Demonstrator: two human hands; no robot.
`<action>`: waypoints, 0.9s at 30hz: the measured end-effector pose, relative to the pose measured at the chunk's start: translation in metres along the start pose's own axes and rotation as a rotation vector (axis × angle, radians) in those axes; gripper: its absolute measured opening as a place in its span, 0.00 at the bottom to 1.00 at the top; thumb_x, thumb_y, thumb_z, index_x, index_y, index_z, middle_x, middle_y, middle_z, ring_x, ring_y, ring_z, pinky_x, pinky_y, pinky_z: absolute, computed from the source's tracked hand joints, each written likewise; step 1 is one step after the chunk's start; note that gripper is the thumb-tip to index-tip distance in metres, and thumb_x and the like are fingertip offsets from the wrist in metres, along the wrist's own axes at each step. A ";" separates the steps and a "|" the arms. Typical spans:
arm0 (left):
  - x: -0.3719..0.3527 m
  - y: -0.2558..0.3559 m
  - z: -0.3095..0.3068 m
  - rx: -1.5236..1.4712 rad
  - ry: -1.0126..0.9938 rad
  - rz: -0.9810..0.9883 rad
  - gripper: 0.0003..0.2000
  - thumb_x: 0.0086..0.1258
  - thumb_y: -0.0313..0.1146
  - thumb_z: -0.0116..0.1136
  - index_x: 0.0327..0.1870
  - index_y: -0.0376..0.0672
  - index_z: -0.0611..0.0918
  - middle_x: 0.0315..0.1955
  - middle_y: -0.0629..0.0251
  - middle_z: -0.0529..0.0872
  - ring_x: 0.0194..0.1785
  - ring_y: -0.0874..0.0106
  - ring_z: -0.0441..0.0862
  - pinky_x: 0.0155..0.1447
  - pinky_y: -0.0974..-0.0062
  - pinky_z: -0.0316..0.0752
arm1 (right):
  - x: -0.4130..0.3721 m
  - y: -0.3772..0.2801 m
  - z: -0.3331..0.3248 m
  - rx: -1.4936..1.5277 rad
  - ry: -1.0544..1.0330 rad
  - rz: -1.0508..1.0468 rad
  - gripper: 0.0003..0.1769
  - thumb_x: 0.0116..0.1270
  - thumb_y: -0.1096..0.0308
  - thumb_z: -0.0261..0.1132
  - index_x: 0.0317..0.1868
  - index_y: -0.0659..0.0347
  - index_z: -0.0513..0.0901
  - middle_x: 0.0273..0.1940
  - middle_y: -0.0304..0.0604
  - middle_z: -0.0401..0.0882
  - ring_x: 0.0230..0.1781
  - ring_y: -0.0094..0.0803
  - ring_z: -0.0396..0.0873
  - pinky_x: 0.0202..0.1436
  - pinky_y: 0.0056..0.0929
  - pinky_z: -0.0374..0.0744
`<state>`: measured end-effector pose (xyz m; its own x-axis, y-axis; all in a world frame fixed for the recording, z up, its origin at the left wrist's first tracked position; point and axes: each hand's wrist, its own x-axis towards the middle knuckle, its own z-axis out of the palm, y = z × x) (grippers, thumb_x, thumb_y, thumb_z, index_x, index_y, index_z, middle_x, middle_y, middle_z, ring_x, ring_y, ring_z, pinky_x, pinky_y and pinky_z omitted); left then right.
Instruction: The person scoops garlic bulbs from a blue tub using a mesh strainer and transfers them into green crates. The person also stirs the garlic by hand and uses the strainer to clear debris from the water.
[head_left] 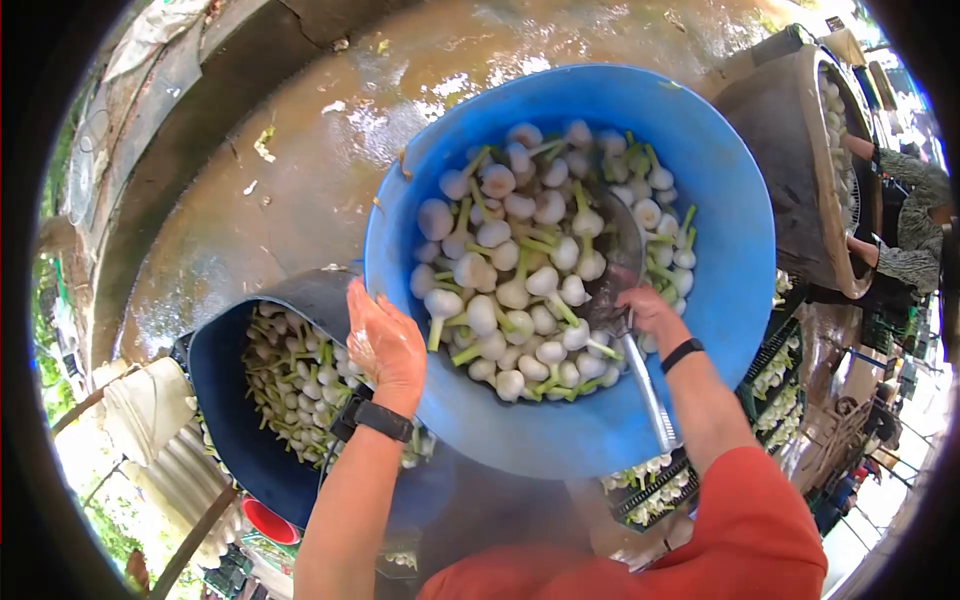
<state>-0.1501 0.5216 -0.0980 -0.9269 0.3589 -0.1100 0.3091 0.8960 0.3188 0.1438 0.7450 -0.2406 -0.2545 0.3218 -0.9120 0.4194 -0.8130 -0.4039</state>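
A big blue tub [715, 180] in front of me holds many white garlic bulbs [492, 233] with short green stems, lying in water. My left hand [388, 340] is at the tub's left rim, wet, its fingers stretched out and holding nothing. Inside the tub on the right, my right hand [652, 312] is closed at the neck of a large metal scoop [648, 385]. The scoop's round bowl is partly sunk among the bulbs, and its long handle slopes down towards the tub's near rim.
A dark blue barrel [215, 375] with more bulbs stands at lower left, near a red container [271, 522]. At right, a person's arms [862, 252] reach into another tub [790, 150]. Crates of bulbs [655, 490] stand below. Wet muddy ground [290, 190] lies beyond.
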 end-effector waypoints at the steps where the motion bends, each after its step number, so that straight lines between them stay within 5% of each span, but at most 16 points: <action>1: 0.001 0.004 -0.003 -0.014 -0.044 -0.050 0.12 0.66 0.27 0.49 0.50 0.39 0.70 0.42 0.52 0.79 0.41 0.48 0.80 0.41 0.56 0.74 | -0.013 -0.008 -0.015 0.053 -0.155 -0.014 0.40 0.48 0.86 0.54 0.66 0.57 0.67 0.45 0.48 0.77 0.42 0.38 0.79 0.46 0.38 0.81; 4: 0.001 0.001 0.002 -0.058 0.003 -0.021 0.12 0.66 0.27 0.49 0.50 0.39 0.70 0.42 0.53 0.79 0.40 0.48 0.80 0.41 0.56 0.73 | -0.034 -0.013 -0.023 0.184 -0.165 0.074 0.42 0.48 0.87 0.53 0.68 0.55 0.64 0.46 0.49 0.77 0.43 0.39 0.79 0.48 0.38 0.82; 8: 0.000 -0.003 0.004 -0.049 0.016 0.012 0.13 0.66 0.27 0.49 0.50 0.39 0.69 0.42 0.53 0.79 0.41 0.47 0.79 0.42 0.54 0.73 | 0.038 0.035 -0.010 0.191 -0.140 0.013 0.40 0.51 0.86 0.52 0.68 0.56 0.62 0.49 0.53 0.76 0.44 0.44 0.81 0.47 0.39 0.82; 12: -0.004 -0.004 0.003 0.019 0.009 0.032 0.13 0.66 0.28 0.49 0.50 0.38 0.69 0.43 0.52 0.79 0.41 0.47 0.79 0.43 0.54 0.73 | -0.012 0.015 0.025 0.252 -0.162 0.032 0.41 0.49 0.86 0.54 0.68 0.57 0.62 0.51 0.50 0.75 0.41 0.42 0.81 0.43 0.40 0.84; 17: 0.002 -0.007 0.006 0.036 0.058 -0.010 0.15 0.66 0.29 0.49 0.54 0.38 0.69 0.48 0.51 0.79 0.44 0.46 0.79 0.45 0.53 0.72 | -0.060 0.019 0.009 0.382 -0.243 -0.003 0.42 0.51 0.86 0.51 0.70 0.53 0.60 0.56 0.51 0.73 0.45 0.41 0.81 0.52 0.36 0.81; 21: -0.001 0.001 -0.001 0.051 -0.009 -0.062 0.18 0.67 0.30 0.49 0.57 0.38 0.68 0.50 0.50 0.79 0.45 0.45 0.79 0.47 0.53 0.72 | -0.074 0.025 -0.001 0.461 -0.229 -0.044 0.43 0.51 0.86 0.52 0.70 0.51 0.60 0.46 0.47 0.79 0.37 0.38 0.82 0.45 0.37 0.83; 22: -0.001 0.002 -0.003 0.065 -0.035 -0.101 0.18 0.67 0.30 0.49 0.57 0.38 0.68 0.50 0.50 0.79 0.45 0.45 0.79 0.47 0.53 0.72 | -0.060 0.031 -0.011 0.402 -0.295 -0.094 0.41 0.54 0.84 0.51 0.71 0.51 0.56 0.57 0.56 0.72 0.53 0.49 0.78 0.58 0.60 0.76; 27: 0.002 -0.003 0.002 0.088 -0.001 -0.067 0.17 0.67 0.30 0.49 0.55 0.38 0.68 0.49 0.49 0.79 0.45 0.45 0.79 0.47 0.52 0.72 | -0.070 0.031 -0.014 0.460 -0.316 -0.114 0.43 0.54 0.85 0.50 0.72 0.50 0.54 0.58 0.57 0.71 0.54 0.52 0.77 0.57 0.57 0.77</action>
<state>-0.1525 0.5201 -0.1014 -0.9459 0.2974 -0.1298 0.2637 0.9376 0.2268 0.1869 0.7043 -0.1899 -0.5537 0.3167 -0.7701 -0.0311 -0.9321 -0.3609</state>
